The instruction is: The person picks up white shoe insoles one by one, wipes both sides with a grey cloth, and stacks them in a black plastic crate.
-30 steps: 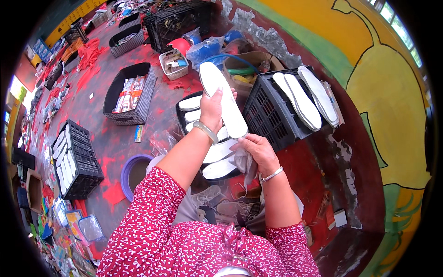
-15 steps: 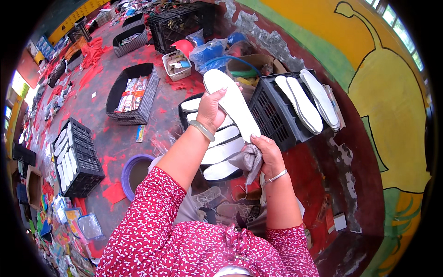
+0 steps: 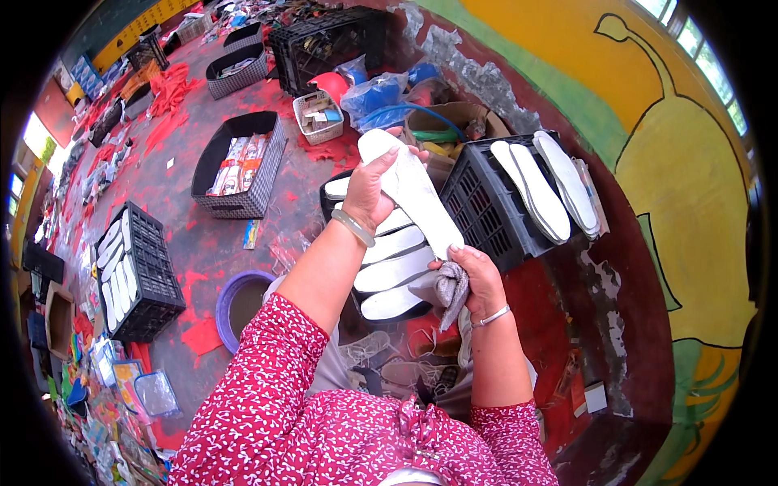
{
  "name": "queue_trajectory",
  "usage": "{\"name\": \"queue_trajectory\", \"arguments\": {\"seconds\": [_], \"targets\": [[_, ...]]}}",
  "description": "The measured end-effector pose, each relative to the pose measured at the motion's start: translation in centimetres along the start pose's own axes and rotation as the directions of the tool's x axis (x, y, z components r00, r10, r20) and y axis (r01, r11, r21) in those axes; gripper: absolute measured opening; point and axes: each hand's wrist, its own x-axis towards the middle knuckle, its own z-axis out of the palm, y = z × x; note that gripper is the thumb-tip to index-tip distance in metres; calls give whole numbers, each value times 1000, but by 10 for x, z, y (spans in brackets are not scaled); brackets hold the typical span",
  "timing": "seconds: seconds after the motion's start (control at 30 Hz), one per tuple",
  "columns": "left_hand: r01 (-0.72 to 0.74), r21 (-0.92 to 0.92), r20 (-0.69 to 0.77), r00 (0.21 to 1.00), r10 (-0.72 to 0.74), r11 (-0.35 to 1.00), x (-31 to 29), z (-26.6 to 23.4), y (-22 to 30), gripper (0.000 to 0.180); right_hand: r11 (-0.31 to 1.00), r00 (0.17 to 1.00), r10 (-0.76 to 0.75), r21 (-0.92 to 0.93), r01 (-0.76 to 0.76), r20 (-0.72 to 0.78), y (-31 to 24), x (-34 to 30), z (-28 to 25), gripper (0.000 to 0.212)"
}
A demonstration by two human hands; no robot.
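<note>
A white shoe insole point(image 3: 417, 206) slants across the middle, held up in front of me. My left hand point(image 3: 370, 190) grips its upper end, thumb on the face and fingers behind. My right hand point(image 3: 480, 282) pinches the lower end and also clutches a crumpled grey cloth point(image 3: 446, 290). Beneath them, a dark container holds several white insoles point(image 3: 393, 271) lying side by side, partly hidden by my left hand and the raised insole. Right of that, a black plastic crate point(image 3: 478, 206) stands with more white insoles point(image 3: 531, 190) on top.
At left are a black crate point(image 3: 154, 279) of insoles, a purple basin point(image 3: 228, 312) and a grey woven basket point(image 3: 243, 190) of packets. Further back stand a small white basket point(image 3: 318, 120) and a large black crate point(image 3: 324, 49). A painted wall point(image 3: 689, 186) rises at right.
The insole has turned a little in my hands, its face now showing creases. My right hand and the cloth have shifted slightly right and down, and the view has moved slightly.
</note>
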Motion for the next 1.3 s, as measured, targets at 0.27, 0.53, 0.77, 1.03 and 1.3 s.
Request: {"name": "queue_trajectory", "arguments": {"seconds": [0.27,0.53,0.77,1.03,1.3], "targets": [[9,17,-5,1000,-9,1000,2,-2,0,35,1000,1000,-14,-2,14,-11,-1,-2,3,20],[-32,124,-116,992,47,992,-1,2,-4,35,985,984,-169,-50,167,-50,5,1,4,21],[-3,-87,-166,986,-12,996,5,-21,-4,37,885,904,-427,-195,423,24,13,3,15,35],[247,-28,-161,955,-248,969,1,-15,-25,51,798,823,-566,-290,529,-55,12,3,11,38],[315,-10,-202,929,-311,949,-18,6,-47,91,-414,485,-733,-879,237,476,14,-2,15,50]]}}
